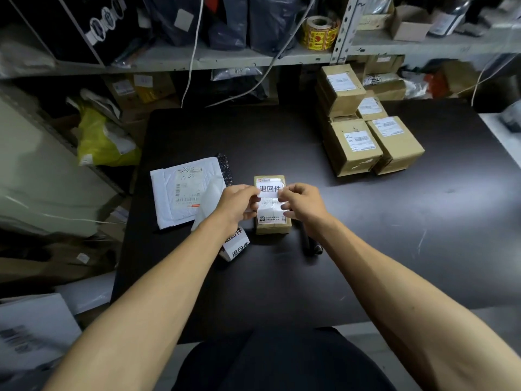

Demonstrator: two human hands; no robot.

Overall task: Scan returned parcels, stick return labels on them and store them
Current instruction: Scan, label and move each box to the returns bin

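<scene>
A small brown parcel (271, 224) lies on the black table (366, 235) in front of me. Over its top I hold a white return label (270, 190) printed with black characters. My left hand (239, 206) pinches the label's left edge and my right hand (301, 201) pinches its right edge. A strip of more return labels (235, 246) trails from under my left wrist towards the table's near side. A black handheld scanner (310, 245) lies on the table under my right forearm, partly hidden.
A white padded mailer (180, 190) lies left of the parcel. Several brown boxes (363, 128) are stacked at the back right. Shelves behind hold dark bags, a yellow sticker roll (320, 32) and hanging cables. More parcels crowd the floor on the left.
</scene>
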